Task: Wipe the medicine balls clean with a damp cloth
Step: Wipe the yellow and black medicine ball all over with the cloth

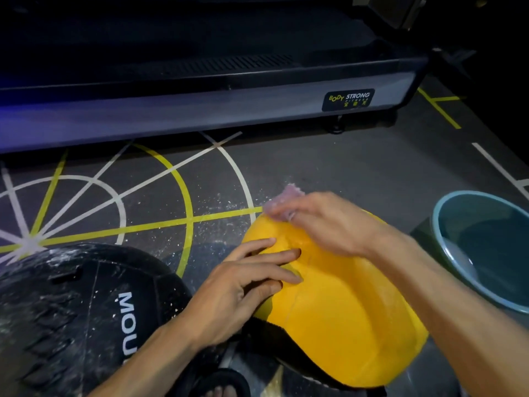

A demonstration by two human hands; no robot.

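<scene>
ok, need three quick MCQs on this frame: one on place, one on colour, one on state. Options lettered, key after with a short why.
1. Where does the basin sit relative to the yellow ball?
A. to its right
B. to its left
C. on top of it

2. What colour is the ball beside the left hand?
A. red
B. black
C. white

3. What is the right hand doing?
A. hanging idle
B. dipping into the basin
C. pressing the cloth on the yellow ball

Key:
1 A, the teal basin stands on the floor at the right edge.
2 B, the black ball has white lettering and is dusted with white specks.
3 C, the cloth sits under its fingers on the ball's far edge.
</scene>
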